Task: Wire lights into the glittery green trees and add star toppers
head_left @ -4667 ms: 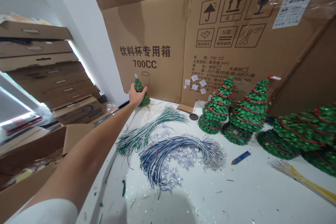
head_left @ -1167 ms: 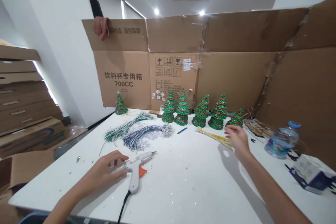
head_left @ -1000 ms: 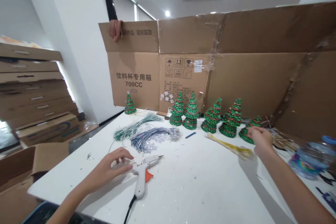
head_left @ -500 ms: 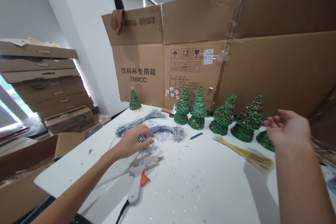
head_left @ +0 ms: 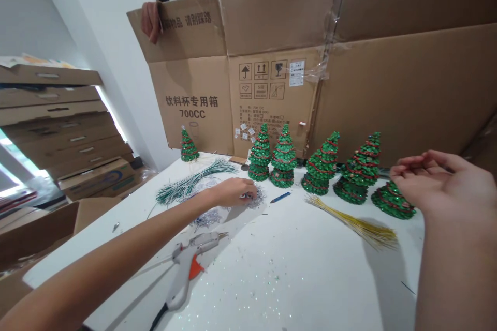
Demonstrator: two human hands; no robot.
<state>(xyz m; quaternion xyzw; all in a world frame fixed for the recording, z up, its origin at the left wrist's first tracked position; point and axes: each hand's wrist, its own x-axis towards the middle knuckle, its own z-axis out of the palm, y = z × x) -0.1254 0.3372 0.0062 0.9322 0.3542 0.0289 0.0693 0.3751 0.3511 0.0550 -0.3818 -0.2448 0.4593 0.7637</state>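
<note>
My left hand [head_left: 236, 191] reaches over a bundle of blue-and-silver wire stems [head_left: 212, 217], its fingers curled down at the bundle's right end. What the fingertips pinch, if anything, is hidden. Palm up, my right hand [head_left: 430, 178] hovers at the right with loosely bent fingers and nothing visible in it. Just behind it stands a short green tinsel Christmas tree [head_left: 393, 201], partly covered by the hand. A taller tree [head_left: 359, 168] with red garland is beside that one. Below my left forearm lies a white glue gun [head_left: 186, 266] with an orange trigger.
More small trees [head_left: 282, 158] line the back of the white table [head_left: 303, 274]. Green wire stems [head_left: 194, 181], yellow stems [head_left: 355, 222] and a blue cutter-like strip [head_left: 280, 197] lie about. A cardboard wall [head_left: 198, 77] rises behind, gripped by another person's hand [head_left: 150, 21].
My left hand has moved right and forward, from above the wire stems to their right end, and its fingers have curled. The view has shifted slightly; my right hand stays near the short tree.
</note>
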